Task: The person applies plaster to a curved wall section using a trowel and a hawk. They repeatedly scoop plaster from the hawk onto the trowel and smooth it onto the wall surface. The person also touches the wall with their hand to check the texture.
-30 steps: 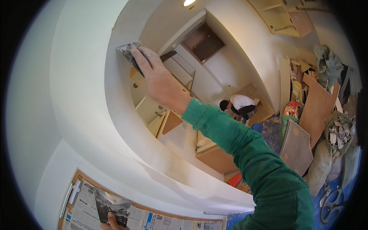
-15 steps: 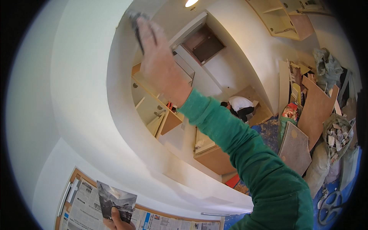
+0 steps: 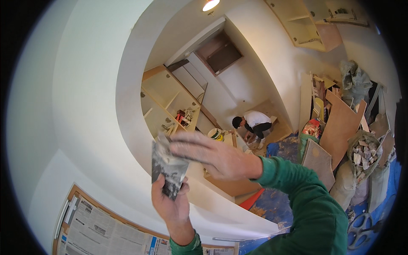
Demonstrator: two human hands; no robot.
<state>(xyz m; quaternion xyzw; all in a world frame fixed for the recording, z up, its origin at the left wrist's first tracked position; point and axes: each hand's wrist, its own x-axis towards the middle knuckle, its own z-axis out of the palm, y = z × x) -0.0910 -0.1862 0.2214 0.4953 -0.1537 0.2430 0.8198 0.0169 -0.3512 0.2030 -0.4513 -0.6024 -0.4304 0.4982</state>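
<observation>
My left hand (image 3: 172, 208) holds up a dark, flat putty knife plate (image 3: 171, 180), thumb on its face and fingers behind. Pale paste lies on the plate's upper part. My right hand (image 3: 221, 155), smeared by motion, grips a putty knife (image 3: 161, 142) whose blade is at the plate's upper edge, over the paste. Its handle is mostly hidden by the fingers. Both hands are in front of the curved-looking white wall edge (image 3: 127, 80), which frames an opening into another room.
A person (image 3: 257, 121) crouches beyond the opening. Cabinets (image 3: 174, 95) stand behind my hands. At right are broken boards (image 3: 340, 127), rubble sacks (image 3: 363, 155) and blue floor sheeting (image 3: 272, 208). Newspaper (image 3: 106, 225) covers a panel at lower left.
My right hand has come down from the upper wall edge to the plate. My left hand has lifted the plate up and to the right. The view has shifted slightly.
</observation>
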